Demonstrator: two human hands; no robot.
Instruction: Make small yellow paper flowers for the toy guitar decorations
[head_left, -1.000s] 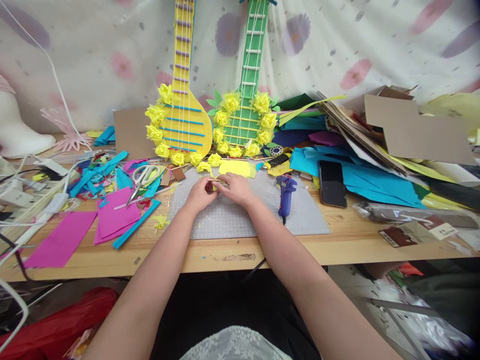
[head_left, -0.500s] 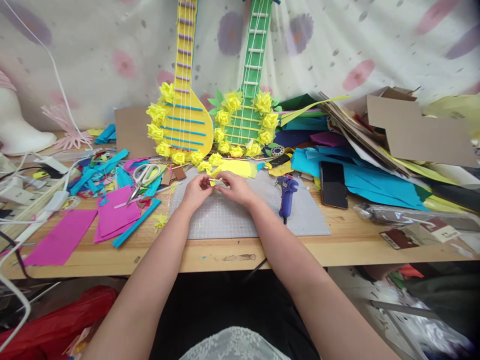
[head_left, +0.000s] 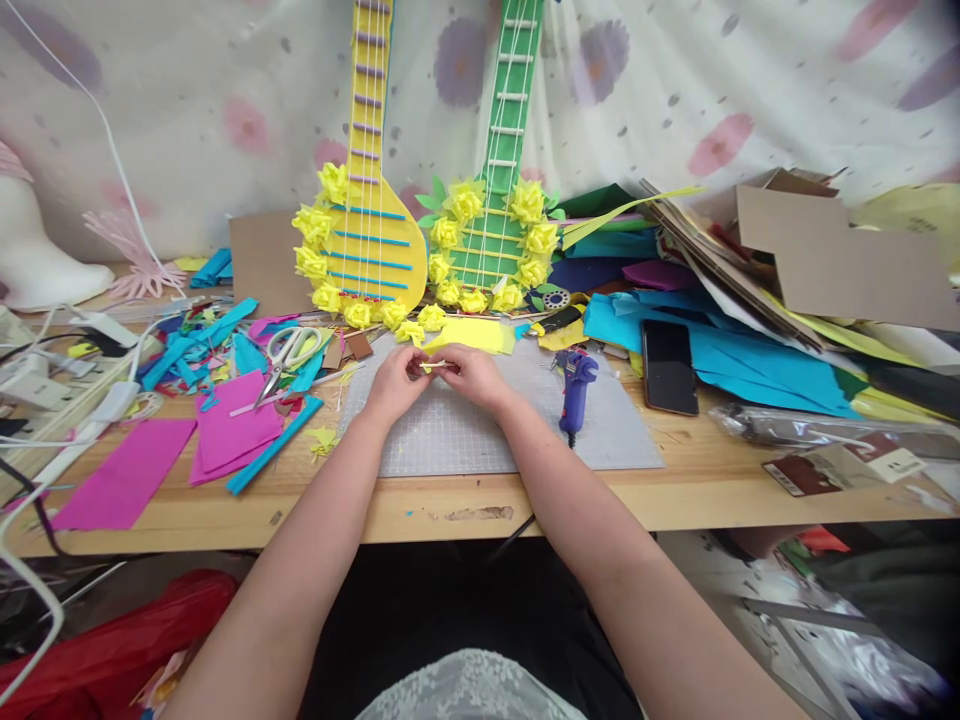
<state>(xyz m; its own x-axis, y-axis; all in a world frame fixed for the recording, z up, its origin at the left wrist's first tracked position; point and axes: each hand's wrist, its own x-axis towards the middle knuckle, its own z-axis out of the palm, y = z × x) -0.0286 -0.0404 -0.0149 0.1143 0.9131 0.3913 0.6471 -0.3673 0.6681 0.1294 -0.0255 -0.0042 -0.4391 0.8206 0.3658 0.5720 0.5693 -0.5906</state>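
Note:
Both my hands meet over the grey cutting mat [head_left: 450, 440], fingertips almost touching. My left hand [head_left: 396, 383] is closed in a pinch on a small piece of yellow paper [head_left: 427, 370], mostly hidden by the fingers. In my right hand [head_left: 472, 377], also pinched, is a thin pale stick [head_left: 436, 364] that lies across the paper. Just behind the hands are a flat yellow paper sheet [head_left: 474, 335] and several yellow paper flowers [head_left: 409, 331]. A purple glue gun [head_left: 574, 392] lies on the mat to the right.
Two craft lutes, one yellow [head_left: 390, 255] and one green [head_left: 487, 235], lean at the back. At left are scissors [head_left: 277, 362], magenta paper [head_left: 126, 474], scraps and cables. A phone [head_left: 670, 367] lies on blue paper [head_left: 757, 365] at right, near stacked cardboard [head_left: 847, 255].
The pale stick has turned slightly in the fingers, and less of the yellow paper shows below it. Both hands stay in nearly the same spot.

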